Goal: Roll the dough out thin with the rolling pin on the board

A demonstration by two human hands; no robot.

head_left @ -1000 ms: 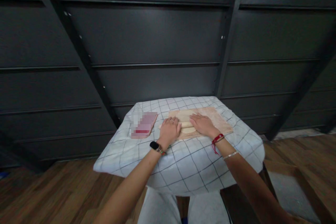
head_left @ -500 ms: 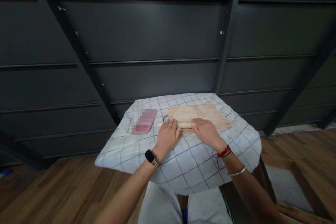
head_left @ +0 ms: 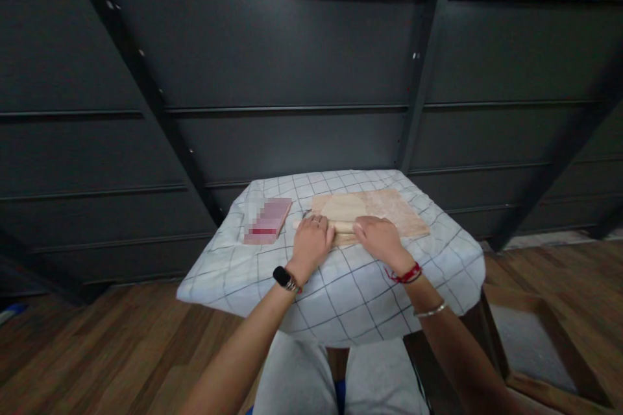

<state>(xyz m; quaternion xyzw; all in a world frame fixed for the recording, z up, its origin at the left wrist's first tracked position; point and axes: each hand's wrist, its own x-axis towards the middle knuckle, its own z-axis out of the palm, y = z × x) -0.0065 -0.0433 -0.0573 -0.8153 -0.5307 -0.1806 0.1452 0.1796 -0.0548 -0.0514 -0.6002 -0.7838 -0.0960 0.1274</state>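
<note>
A pale wooden rolling pin (head_left: 343, 227) lies crosswise over a flat, rounded sheet of dough (head_left: 343, 207). My left hand (head_left: 312, 245) is closed over the pin's left part, with a ring on one finger. On the pin's right end rests my right hand (head_left: 382, 241), its fingers curled round it. The dough spreads over the left half of a flour-dusted wooden board (head_left: 402, 213); its near part is hidden under the pin and hands. Left of the board is a flat pink booklet-like thing (head_left: 275, 219), partly blurred out.
A white checked cloth (head_left: 233, 279) covers the small table and hangs over its near edge, above my knees. Behind it stands a dark panelled wall (head_left: 292, 52). On the wooden floor at right is an open cardboard box (head_left: 535, 343) with a greyish inside.
The view has shifted slightly. Both hands stay on the rolling pin, which has barely moved away from me over the dough. The right hand's fingers look a little more curled.
</note>
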